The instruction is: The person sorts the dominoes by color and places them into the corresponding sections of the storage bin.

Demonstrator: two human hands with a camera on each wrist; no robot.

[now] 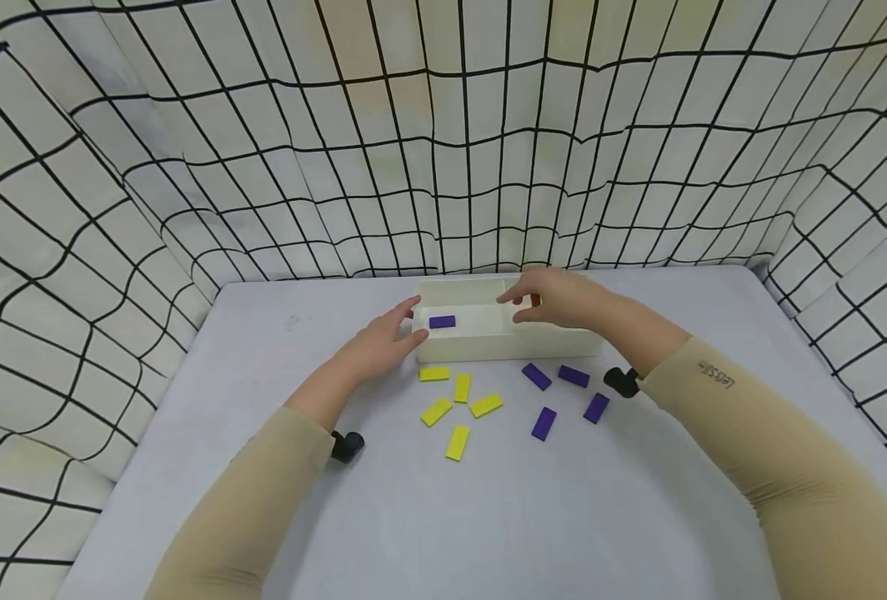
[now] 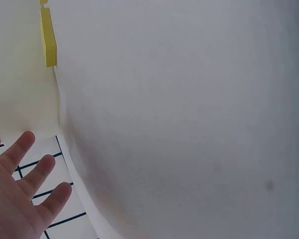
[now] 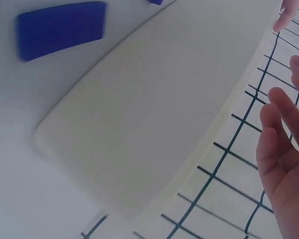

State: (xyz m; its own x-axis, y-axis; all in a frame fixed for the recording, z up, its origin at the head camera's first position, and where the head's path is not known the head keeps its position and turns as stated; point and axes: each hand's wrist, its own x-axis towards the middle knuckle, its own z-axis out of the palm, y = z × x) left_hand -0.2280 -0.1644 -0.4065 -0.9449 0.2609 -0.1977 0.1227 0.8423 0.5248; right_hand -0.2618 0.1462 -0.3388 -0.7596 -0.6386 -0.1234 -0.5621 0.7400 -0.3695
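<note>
A long white box (image 1: pixel 481 347) stands at the back of the table, with a divider between its compartments. One purple block (image 1: pixel 442 322) lies inside its left part. My left hand (image 1: pixel 380 343) rests at the box's left end, thumb at the front corner, and its fingers (image 2: pixel 40 172) look straight and spread in the left wrist view. Over the right part of the box hovers my right hand (image 1: pixel 563 300), thumb and index finger apart with nothing between them. In the right wrist view its fingers (image 3: pixel 276 144) hang loosely bent beside the box wall (image 3: pixel 139 114).
Several yellow blocks (image 1: pixel 457 442) lie scattered in front of the box's left half. Several more purple blocks (image 1: pixel 543 423) lie before its right half. A white-backed black grid net (image 1: pixel 451 167) rises behind and at both sides of the white table (image 1: pixel 488 517).
</note>
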